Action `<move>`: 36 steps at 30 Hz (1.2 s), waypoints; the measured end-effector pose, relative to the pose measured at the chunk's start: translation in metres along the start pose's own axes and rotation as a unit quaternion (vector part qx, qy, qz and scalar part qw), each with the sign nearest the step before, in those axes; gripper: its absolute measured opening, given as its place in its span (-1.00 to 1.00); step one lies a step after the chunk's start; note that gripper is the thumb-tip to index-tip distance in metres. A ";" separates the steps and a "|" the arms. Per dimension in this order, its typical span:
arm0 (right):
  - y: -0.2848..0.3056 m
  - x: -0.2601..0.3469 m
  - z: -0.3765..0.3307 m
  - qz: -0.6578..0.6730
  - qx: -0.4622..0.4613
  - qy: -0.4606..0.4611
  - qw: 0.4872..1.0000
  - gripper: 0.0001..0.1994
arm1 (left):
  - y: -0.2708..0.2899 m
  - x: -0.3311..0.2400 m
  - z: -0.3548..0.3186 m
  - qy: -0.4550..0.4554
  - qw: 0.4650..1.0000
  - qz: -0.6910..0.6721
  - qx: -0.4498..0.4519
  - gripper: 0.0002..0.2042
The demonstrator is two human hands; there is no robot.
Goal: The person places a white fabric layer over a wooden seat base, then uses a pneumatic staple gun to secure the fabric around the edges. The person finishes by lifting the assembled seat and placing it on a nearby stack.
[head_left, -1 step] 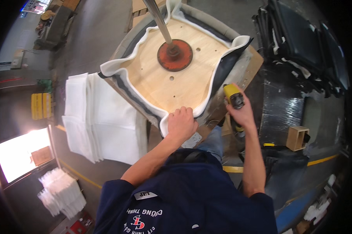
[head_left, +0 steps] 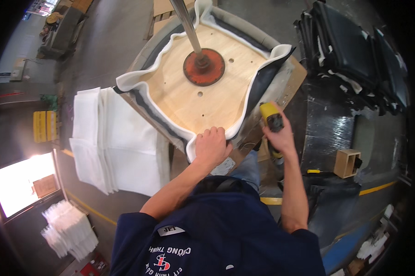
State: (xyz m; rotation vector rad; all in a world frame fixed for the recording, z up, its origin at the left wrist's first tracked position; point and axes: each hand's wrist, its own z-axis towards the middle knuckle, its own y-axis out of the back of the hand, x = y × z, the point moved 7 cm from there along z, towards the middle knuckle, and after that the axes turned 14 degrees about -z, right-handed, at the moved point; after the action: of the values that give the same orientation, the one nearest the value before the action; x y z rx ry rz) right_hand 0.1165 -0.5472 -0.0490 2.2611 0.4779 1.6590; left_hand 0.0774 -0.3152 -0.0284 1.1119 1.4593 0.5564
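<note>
A square plywood panel (head_left: 180, 99) lies under a round red press disc (head_left: 191, 73) at the foot of a metal rod (head_left: 185, 23). White padding (head_left: 149, 92) and black covering (head_left: 266, 83) stand up loosely around its edges. At the near edge, my left hand (head_left: 210, 148) is closed over the folded padding and covering, knuckles up. My right hand (head_left: 281, 137) grips a yellow and black staple gun (head_left: 270, 112) just right of the panel's near right side, apart from the plywood. The gun's lower part is partly hidden by my hand.
A wide board (head_left: 295, 83) supports the work. White foam sheets (head_left: 134, 161) are stacked on the left, with another white pile (head_left: 72, 230) lower left. Black padded pieces (head_left: 347, 46) are stacked at the right. A small wooden box (head_left: 344, 164) sits near a yellow-handled tool (head_left: 313, 171).
The whole view has shifted slightly. My right hand and the staple gun have come down a little toward me; my left hand keeps its hold on the near edge.
</note>
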 end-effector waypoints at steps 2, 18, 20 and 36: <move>-0.011 -0.007 -0.016 0.031 -0.002 0.009 0.999 -0.17 | 0.005 0.006 0.006 -0.003 1.000 -0.024 0.008 -0.63; -0.064 0.031 -0.075 0.029 0.089 -0.066 0.993 -0.20 | 0.020 0.043 0.031 -0.261 0.955 -0.099 -0.104 -0.69; -0.069 0.036 -0.071 0.021 0.095 -0.062 0.993 -0.20 | 0.022 0.046 0.036 -0.252 0.957 -0.104 -0.099 -0.69; -0.111 0.066 -0.020 -0.093 0.165 -0.122 0.974 -0.24 | 0.014 0.084 0.058 -0.209 0.961 -0.131 -0.124 -0.72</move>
State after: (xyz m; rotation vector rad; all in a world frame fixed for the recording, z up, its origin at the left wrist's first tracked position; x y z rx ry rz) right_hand 0.1055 -0.4173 -0.0334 2.5150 0.9304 1.2648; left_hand 0.1457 -0.2506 -0.0709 0.7657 1.1080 0.2845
